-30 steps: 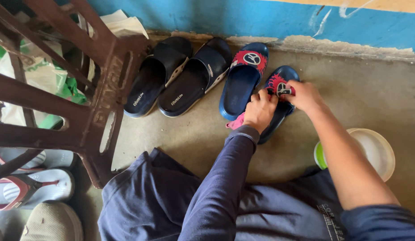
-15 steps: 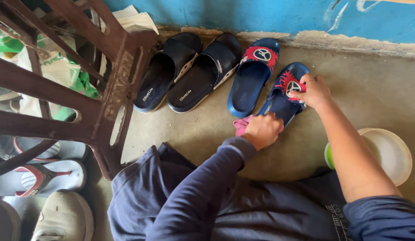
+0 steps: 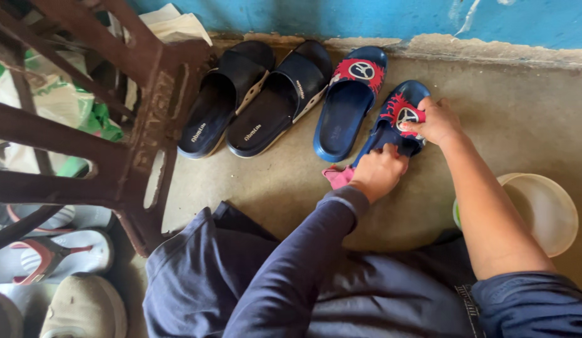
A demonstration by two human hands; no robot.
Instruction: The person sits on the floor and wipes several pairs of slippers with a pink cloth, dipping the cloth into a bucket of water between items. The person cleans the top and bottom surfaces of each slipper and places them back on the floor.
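On the concrete floor at one o'clock, the light, flexible blue slide sandal (image 3: 381, 134) is pinned at its strap by the right hand (image 3: 438, 122), while the left hand (image 3: 378, 172), fingers closed, presses a soft pink cloth (image 3: 336, 176) against its footbed.

**Both hands low and close together**

The left hand (image 3: 380, 173), in a dark blue sleeve, is curled knuckles-up with fingers closed. The bare right forearm reaches forward; the right hand (image 3: 436, 121) bends at the wrist, fingers pressing down.
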